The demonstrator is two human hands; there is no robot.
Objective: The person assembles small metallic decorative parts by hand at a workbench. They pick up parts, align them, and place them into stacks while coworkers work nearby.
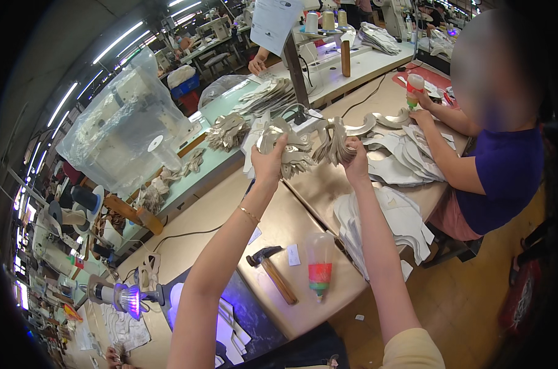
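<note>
Both my arms reach forward over the tan table. My left hand (269, 161) is closed round a bunch of curved, silvery-beige cut pieces (296, 155), its thumb on top. Another stack of curved pieces (332, 142), fanned at the lower edge, is gripped by my right hand (356, 162). The two bunches hang close together above the table; whether they touch I cannot tell. Beyond them, a row of crescent-shaped pieces (386, 119) runs toward a co-worker's hands, one of which holds a squeeze bottle (415, 85) with a red and green lower part.
Nearer me lie a hammer (273, 275) and a clear squeeze bottle (319, 264). White cut panels (386, 221) are stacked beside my right forearm. A purple-lit lamp (129, 299) stands at lower left. A plastic-covered machine (125, 123) is on the left bench; a dark post (296, 74) rises ahead.
</note>
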